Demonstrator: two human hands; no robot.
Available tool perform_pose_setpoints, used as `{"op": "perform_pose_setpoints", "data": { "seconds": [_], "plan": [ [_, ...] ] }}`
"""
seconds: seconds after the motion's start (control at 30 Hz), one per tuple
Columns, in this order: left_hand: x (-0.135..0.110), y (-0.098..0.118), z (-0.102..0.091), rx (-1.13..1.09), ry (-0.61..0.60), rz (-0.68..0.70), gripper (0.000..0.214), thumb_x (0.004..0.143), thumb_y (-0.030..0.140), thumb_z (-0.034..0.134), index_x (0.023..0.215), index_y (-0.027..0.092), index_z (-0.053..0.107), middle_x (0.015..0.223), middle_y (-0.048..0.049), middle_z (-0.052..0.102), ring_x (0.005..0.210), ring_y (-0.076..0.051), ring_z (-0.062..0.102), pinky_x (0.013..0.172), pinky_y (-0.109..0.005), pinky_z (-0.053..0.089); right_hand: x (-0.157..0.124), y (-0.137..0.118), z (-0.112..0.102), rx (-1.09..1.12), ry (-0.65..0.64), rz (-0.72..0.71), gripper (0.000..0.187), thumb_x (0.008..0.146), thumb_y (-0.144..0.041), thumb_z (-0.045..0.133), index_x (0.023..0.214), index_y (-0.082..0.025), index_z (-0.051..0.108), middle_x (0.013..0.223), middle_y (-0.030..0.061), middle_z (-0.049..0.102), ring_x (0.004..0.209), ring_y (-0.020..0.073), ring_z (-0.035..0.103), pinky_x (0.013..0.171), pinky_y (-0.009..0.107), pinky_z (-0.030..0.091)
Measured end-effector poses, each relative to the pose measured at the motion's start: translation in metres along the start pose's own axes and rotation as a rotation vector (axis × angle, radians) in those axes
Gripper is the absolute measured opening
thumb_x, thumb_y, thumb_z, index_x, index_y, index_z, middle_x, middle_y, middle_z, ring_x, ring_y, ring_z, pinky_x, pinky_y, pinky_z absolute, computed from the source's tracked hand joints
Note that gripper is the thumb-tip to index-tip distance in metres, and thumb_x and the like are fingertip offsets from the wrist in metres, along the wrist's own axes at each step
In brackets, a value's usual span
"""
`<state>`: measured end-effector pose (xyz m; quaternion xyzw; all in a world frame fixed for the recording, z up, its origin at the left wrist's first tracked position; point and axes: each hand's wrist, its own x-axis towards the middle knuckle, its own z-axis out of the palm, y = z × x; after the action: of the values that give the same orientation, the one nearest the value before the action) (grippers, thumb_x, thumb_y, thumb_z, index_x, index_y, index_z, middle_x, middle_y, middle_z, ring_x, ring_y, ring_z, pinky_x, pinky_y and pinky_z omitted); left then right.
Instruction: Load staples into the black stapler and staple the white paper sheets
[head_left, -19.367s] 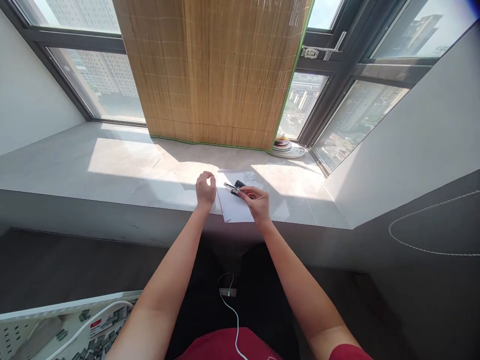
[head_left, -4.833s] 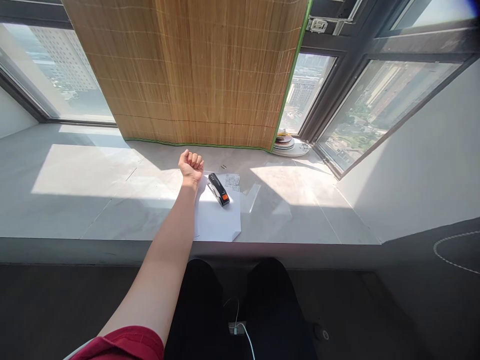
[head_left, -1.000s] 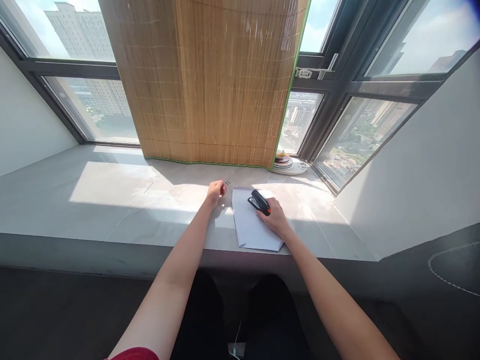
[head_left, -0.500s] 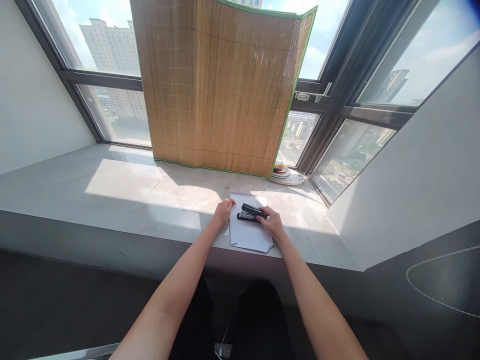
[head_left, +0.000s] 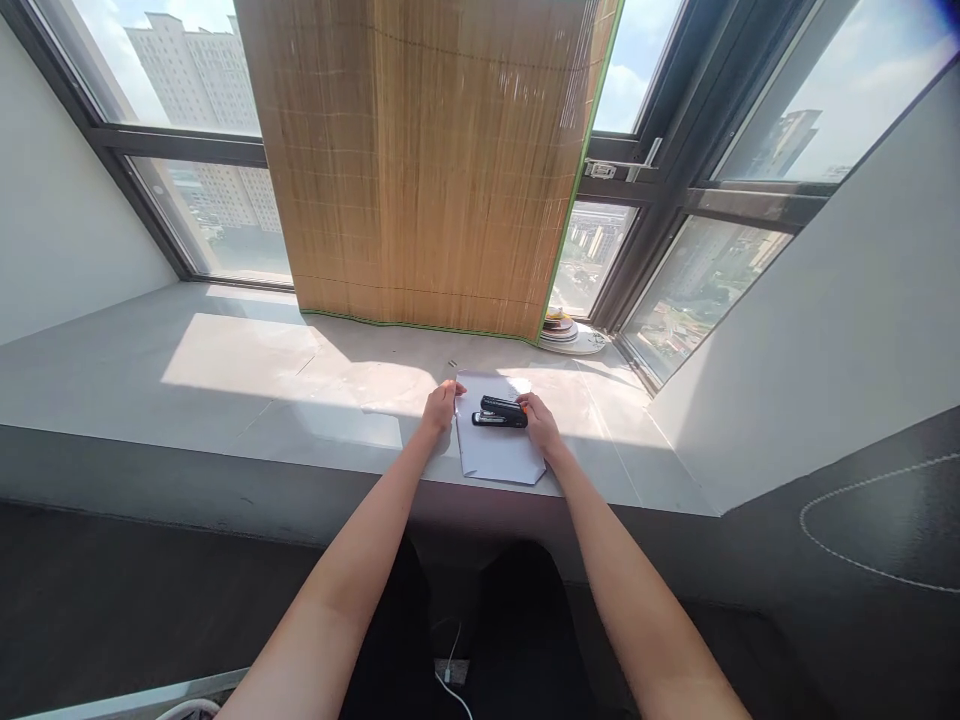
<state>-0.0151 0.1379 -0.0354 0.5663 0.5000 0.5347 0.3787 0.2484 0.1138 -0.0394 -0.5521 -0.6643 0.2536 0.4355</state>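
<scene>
A black stapler [head_left: 501, 412] lies across a stack of white paper [head_left: 499, 455], its jaw end pointing left and its top arm raised from the base. My right hand [head_left: 540, 422] is at the stapler's rear end, fingers curled against it; the thumb is hard to make out. At the paper's upper left edge, my left hand [head_left: 441, 405] pinches the sheets between thumb and fingers. One lower corner of the paper looks folded or cut.
Two tiny staple-like bits [head_left: 452, 363] lie beyond the paper on the pale window sill [head_left: 247, 400]. A bamboo blind [head_left: 442, 180] hangs behind. Stacked plates [head_left: 570, 335] stand at the right by the window frame. A white cable [head_left: 452, 670] runs below.
My right hand has shifted its hold toward the stapler's rear, and the stapler now sits level on the paper. My left hand stays at the paper's edge. The view has tilted slightly down.
</scene>
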Motion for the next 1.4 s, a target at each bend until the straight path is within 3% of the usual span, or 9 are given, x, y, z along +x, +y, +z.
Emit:
{"op": "perform_pose_setpoints", "data": {
  "seconds": [0.2, 0.4, 0.53, 0.73, 0.9, 1.03, 1.2, 1.3, 1.4],
  "plan": [
    [0.006, -0.001, 0.001, -0.216, 0.064, -0.085, 0.059, 0.099, 0.073, 0.048, 0.088, 0.021, 0.071, 0.103, -0.0165, 0.08, 0.103, -0.028, 0.076, 0.102, -0.046, 0.057, 0.002, 0.004, 0.002, 0.0, -0.03, 0.004, 0.035, 0.088, -0.034, 0.04, 0.107, -0.026, 0.068, 0.112, 0.0098, 0.072, 0.109, 0.0286, 0.065, 0.1, 0.045, 0.05],
    [0.005, 0.001, 0.001, -0.258, 0.064, -0.099, 0.059, 0.101, 0.072, 0.048, 0.087, 0.019, 0.071, 0.101, -0.0168, 0.08, 0.1, -0.026, 0.076, 0.103, -0.046, 0.057, -0.006, -0.011, -0.008, 0.055, 0.025, 0.024, 0.039, 0.097, -0.046, 0.039, 0.109, -0.024, 0.069, 0.113, 0.0097, 0.074, 0.11, 0.0277, 0.065, 0.102, 0.044, 0.05],
    [0.001, 0.002, 0.001, -0.235, 0.077, -0.065, 0.056, 0.102, 0.069, 0.049, 0.088, 0.019, 0.073, 0.105, -0.0156, 0.08, 0.103, -0.026, 0.076, 0.103, -0.044, 0.056, -0.013, -0.017, -0.009, -0.055, -0.067, -0.095, 0.043, 0.09, -0.057, 0.062, 0.118, -0.026, 0.073, 0.119, 0.0088, 0.076, 0.112, 0.0287, 0.064, 0.106, 0.046, 0.049],
    [-0.002, 0.016, -0.008, -0.627, 0.097, -0.146, 0.042, 0.109, 0.05, 0.046, 0.101, 0.02, 0.073, 0.121, -0.0157, 0.079, 0.119, -0.024, 0.074, 0.115, -0.041, 0.053, -0.015, -0.034, -0.005, -0.112, -0.04, -0.149, 0.034, 0.081, -0.048, 0.075, 0.104, -0.024, 0.072, 0.093, 0.0053, 0.077, 0.085, 0.0255, 0.067, 0.084, 0.041, 0.056],
    [-0.004, 0.024, -0.026, -1.186, 0.088, -0.409, 0.043, 0.112, 0.045, 0.04, 0.12, 0.016, 0.07, 0.133, -0.0198, 0.074, 0.125, -0.025, 0.073, 0.108, -0.037, 0.059, -0.029, -0.087, 0.011, -0.298, 0.219, -0.553, 0.015, 0.095, -0.024, 0.067, 0.11, -0.024, 0.071, 0.102, 0.0086, 0.075, 0.097, 0.0276, 0.065, 0.082, 0.041, 0.057],
    [-0.008, 0.03, -0.033, -1.374, 0.079, -0.44, 0.047, 0.113, 0.045, 0.037, 0.133, 0.012, 0.064, 0.131, -0.0214, 0.074, 0.121, -0.029, 0.075, 0.101, -0.043, 0.063, -0.042, -0.119, 0.04, -0.582, 0.121, -0.917, 0.035, 0.099, -0.002, 0.054, 0.121, -0.025, 0.07, 0.113, 0.0087, 0.076, 0.105, 0.0254, 0.065, 0.091, 0.041, 0.056],
    [-0.012, 0.038, -0.032, -1.406, 0.089, -0.414, 0.052, 0.112, 0.047, 0.038, 0.139, 0.01, 0.064, 0.129, -0.0234, 0.075, 0.12, -0.032, 0.076, 0.103, -0.048, 0.062, -0.044, -0.128, 0.06, -0.739, 0.05, -1.09, 0.035, 0.102, -0.001, 0.055, 0.122, -0.026, 0.071, 0.113, 0.0066, 0.077, 0.105, 0.0216, 0.068, 0.087, 0.037, 0.051],
    [-0.01, 0.036, -0.033, -1.434, 0.1, -0.427, 0.048, 0.113, 0.041, 0.039, 0.141, 0.01, 0.063, 0.125, -0.022, 0.076, 0.114, -0.03, 0.078, 0.099, -0.046, 0.065, -0.046, -0.125, 0.054, -0.697, 0.13, -1.021, 0.032, 0.102, -0.004, 0.057, 0.121, -0.025, 0.071, 0.111, 0.0057, 0.079, 0.105, 0.0218, 0.069, 0.09, 0.037, 0.048],
    [-0.008, 0.031, -0.035, -1.482, 0.124, -0.426, 0.045, 0.112, 0.039, 0.043, 0.141, 0.012, 0.062, 0.125, -0.0213, 0.075, 0.11, -0.029, 0.079, 0.096, -0.044, 0.067, -0.053, -0.112, 0.039, -0.534, 0.339, -0.564, 0.016, 0.099, -0.02, 0.066, 0.114, -0.023, 0.071, 0.104, 0.0072, 0.079, 0.098, 0.0258, 0.07, 0.092, 0.04, 0.048]
  ]
}}
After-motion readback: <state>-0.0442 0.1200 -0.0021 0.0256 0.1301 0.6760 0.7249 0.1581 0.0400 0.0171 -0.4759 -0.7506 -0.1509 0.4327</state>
